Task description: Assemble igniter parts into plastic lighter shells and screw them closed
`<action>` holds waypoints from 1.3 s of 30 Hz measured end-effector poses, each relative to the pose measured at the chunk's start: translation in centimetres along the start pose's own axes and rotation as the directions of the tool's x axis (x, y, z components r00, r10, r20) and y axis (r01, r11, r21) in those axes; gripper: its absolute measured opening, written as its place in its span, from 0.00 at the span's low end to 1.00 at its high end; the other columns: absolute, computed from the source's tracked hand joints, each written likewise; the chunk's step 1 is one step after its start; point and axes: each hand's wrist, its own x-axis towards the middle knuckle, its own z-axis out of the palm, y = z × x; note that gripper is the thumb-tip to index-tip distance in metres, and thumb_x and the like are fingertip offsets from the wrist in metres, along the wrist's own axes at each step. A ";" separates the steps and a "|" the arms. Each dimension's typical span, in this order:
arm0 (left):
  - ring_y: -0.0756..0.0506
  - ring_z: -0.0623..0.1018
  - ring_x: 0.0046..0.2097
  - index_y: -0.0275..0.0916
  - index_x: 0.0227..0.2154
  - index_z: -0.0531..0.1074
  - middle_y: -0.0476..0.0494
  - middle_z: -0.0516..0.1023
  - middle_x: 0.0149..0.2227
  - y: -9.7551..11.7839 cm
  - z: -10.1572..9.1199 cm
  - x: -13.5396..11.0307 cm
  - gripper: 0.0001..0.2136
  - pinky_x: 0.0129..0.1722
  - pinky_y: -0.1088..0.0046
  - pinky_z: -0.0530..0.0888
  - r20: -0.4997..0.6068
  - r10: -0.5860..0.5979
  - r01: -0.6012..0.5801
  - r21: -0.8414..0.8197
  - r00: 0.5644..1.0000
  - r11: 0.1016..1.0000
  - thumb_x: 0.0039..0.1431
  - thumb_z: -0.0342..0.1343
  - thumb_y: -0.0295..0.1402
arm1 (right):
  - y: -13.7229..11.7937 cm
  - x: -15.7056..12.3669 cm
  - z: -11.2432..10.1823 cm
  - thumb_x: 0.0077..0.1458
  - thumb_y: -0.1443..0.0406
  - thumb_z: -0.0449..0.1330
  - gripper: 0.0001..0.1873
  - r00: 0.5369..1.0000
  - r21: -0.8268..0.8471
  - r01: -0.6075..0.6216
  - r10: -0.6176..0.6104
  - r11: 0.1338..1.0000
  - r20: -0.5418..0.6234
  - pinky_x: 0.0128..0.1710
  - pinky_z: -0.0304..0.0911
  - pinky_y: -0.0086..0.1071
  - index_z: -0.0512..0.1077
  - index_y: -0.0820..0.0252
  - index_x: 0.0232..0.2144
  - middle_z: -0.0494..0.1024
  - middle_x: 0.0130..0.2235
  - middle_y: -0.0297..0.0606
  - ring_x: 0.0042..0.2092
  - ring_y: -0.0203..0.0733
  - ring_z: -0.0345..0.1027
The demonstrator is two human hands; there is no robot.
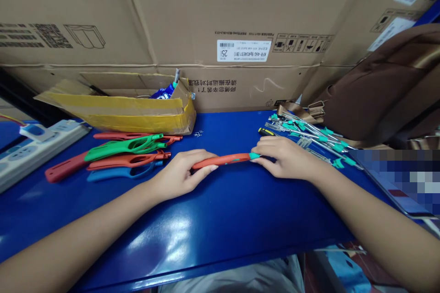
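Observation:
A red plastic handle (223, 160) with a teal tip lies flat across the blue table (220, 219). My left hand (182, 172) is closed around its left end. My right hand (285, 155) pinches the teal tip at its right end. Just beyond my right hand lies a heap of thin metal rods with teal fittings (309, 135). To my left sits a pile of red, green and blue plastic handles (123, 153).
An open, yellow-taped cardboard box (130, 105) stands behind the pile. A white power strip (34, 142) lies at the far left. Large cardboard cartons (192, 23) wall off the back. A brown bag (385, 87) sits at the right, with a yellow-and-black tool (266, 132) near the rods.

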 end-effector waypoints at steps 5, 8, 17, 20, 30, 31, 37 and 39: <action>0.44 0.76 0.51 0.39 0.58 0.69 0.39 0.74 0.51 0.0 0.3 0.2 0.16 0.55 0.65 0.72 0.087 -0.036 0.027 0.110 0.996 0.994 0.73 0.47 0.36 | 0.1 0.0 -0.9 0.62 0.65 0.60 0.04 0.960 -0.067 -0.210 0.219 0.975 0.174 0.35 0.61 0.34 0.74 0.59 0.36 0.77 0.37 0.39 0.37 0.43 0.70; 0.42 0.73 0.54 0.38 0.60 0.66 0.37 0.71 0.53 -0.4 0.8 0.0 0.17 0.58 0.61 0.70 0.091 -0.034 0.019 0.156 0.995 0.988 0.73 0.47 0.36 | 0.6 -0.3 -1.2 0.60 0.67 0.60 0.02 0.948 -0.014 -0.217 0.214 0.976 0.236 0.37 0.62 0.33 0.73 0.57 0.36 0.76 0.38 0.37 0.38 0.42 0.70; 0.39 0.72 0.56 0.38 0.59 0.68 0.37 0.72 0.54 -0.9 0.8 -0.3 0.20 0.60 0.56 0.70 0.021 -0.050 0.045 0.206 0.999 0.977 0.66 0.57 0.35 | 3.4 -0.6 -0.5 0.61 0.59 0.59 0.17 0.894 -0.230 -0.446 0.443 0.865 -0.067 0.52 0.64 0.48 0.72 0.60 0.50 0.74 0.51 0.49 0.52 0.57 0.69; 0.41 0.75 0.52 0.37 0.55 0.71 0.39 0.75 0.51 -0.8 0.9 -0.4 0.18 0.56 0.58 0.72 -0.011 -0.050 0.051 0.163 0.999 0.985 0.64 0.58 0.33 | 4.8 -0.9 0.2 0.60 0.54 0.62 0.19 0.802 -0.352 -0.573 0.595 0.740 -0.057 0.48 0.66 0.46 0.73 0.63 0.46 0.76 0.47 0.51 0.50 0.59 0.72; 0.40 0.77 0.50 0.36 0.52 0.73 0.38 0.78 0.48 -0.2 1.8 -0.8 0.15 0.55 0.54 0.72 -0.029 -0.067 0.070 0.098 0.997 0.993 0.64 0.61 0.32 | 0.2 1.7 -1.1 0.67 0.60 0.54 0.10 0.786 -0.481 -0.591 0.596 0.648 -0.162 0.30 0.58 0.35 0.71 0.60 0.43 0.79 0.46 0.46 0.43 0.51 0.75; 0.39 0.77 0.50 0.36 0.52 0.73 0.38 0.78 0.48 -0.1 1.9 -0.8 0.15 0.56 0.53 0.72 -0.025 -0.066 0.068 0.098 0.997 0.993 0.64 0.61 0.32 | -0.3 1.9 -0.9 0.68 0.60 0.53 0.11 0.787 -0.487 -0.574 0.607 0.659 -0.108 0.30 0.58 0.36 0.71 0.61 0.43 0.79 0.47 0.46 0.43 0.51 0.75; 0.39 0.76 0.50 0.35 0.51 0.74 0.37 0.78 0.48 -0.1 2.2 -0.8 0.14 0.57 0.54 0.70 -0.036 -0.048 0.051 0.074 0.998 0.996 0.63 0.61 0.31 | -0.5 2.5 1.0 0.70 0.62 0.50 0.12 0.743 -0.449 -0.520 0.644 0.726 0.181 0.33 0.61 0.36 0.68 0.64 0.48 0.77 0.48 0.48 0.42 0.51 0.76; 0.40 0.76 0.50 0.35 0.51 0.74 0.37 0.77 0.48 -0.1 2.2 -0.8 0.14 0.57 0.54 0.70 -0.038 -0.047 0.049 0.070 0.998 0.996 0.63 0.61 0.31 | 0.1 2.7 1.2 0.69 0.63 0.52 0.12 0.754 -0.435 -0.497 0.622 0.751 0.212 0.36 0.64 0.35 0.67 0.63 0.50 0.76 0.50 0.48 0.45 0.49 0.76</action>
